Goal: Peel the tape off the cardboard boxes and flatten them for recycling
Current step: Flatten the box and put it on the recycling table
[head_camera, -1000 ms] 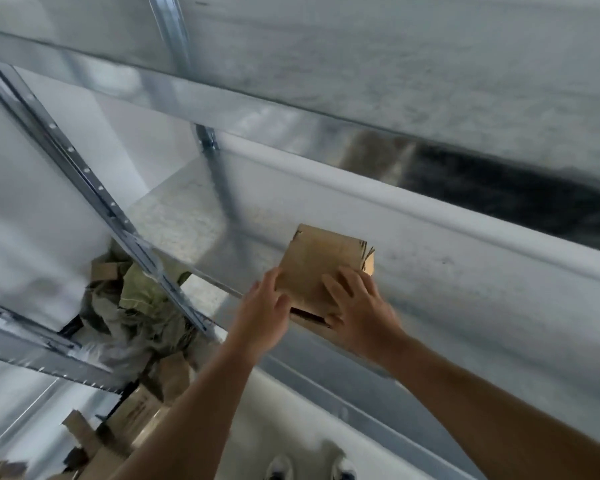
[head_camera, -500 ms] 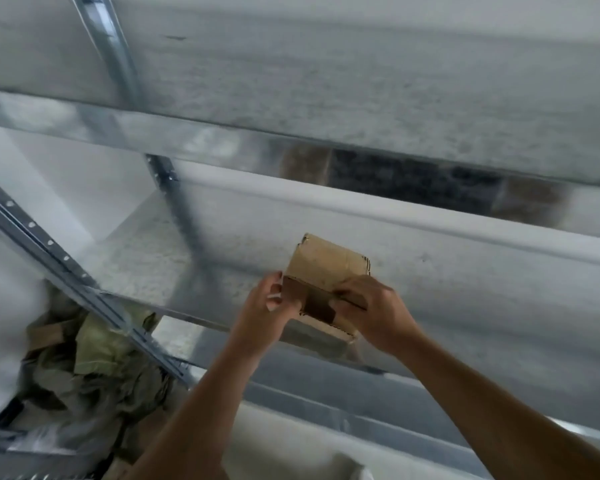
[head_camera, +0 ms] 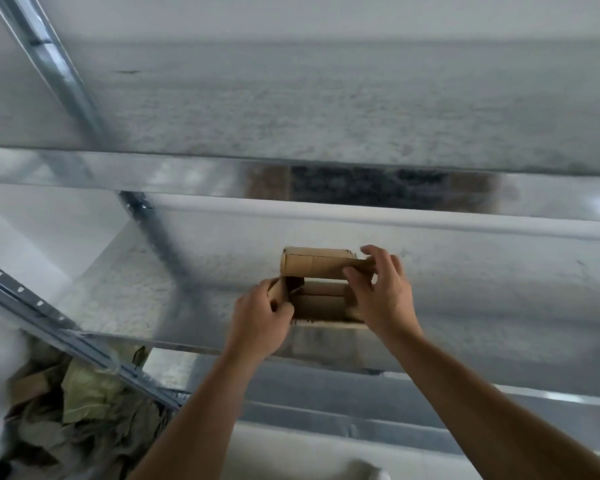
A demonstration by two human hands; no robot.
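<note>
A small brown cardboard box (head_camera: pixel 317 285) sits on the metal shelf (head_camera: pixel 146 306) in front of me, with its top flaps spread apart and its dark inside showing. My left hand (head_camera: pixel 258 320) pinches the left flap with curled fingers. My right hand (head_camera: pixel 381 289) grips the far flap and the box's right side, fingers curled over the edge. No tape is plainly visible on the box.
A second metal shelf (head_camera: pixel 291 109) runs across just above the box. Slotted steel uprights (head_camera: pixel 49 60) cross at the left. Below the shelf at lower left lies a heap of crumpled cardboard and paper (head_camera: pixel 73 403).
The box was closed a second ago; both hands have pulled its flaps open. The view has shifted left and closer.
</note>
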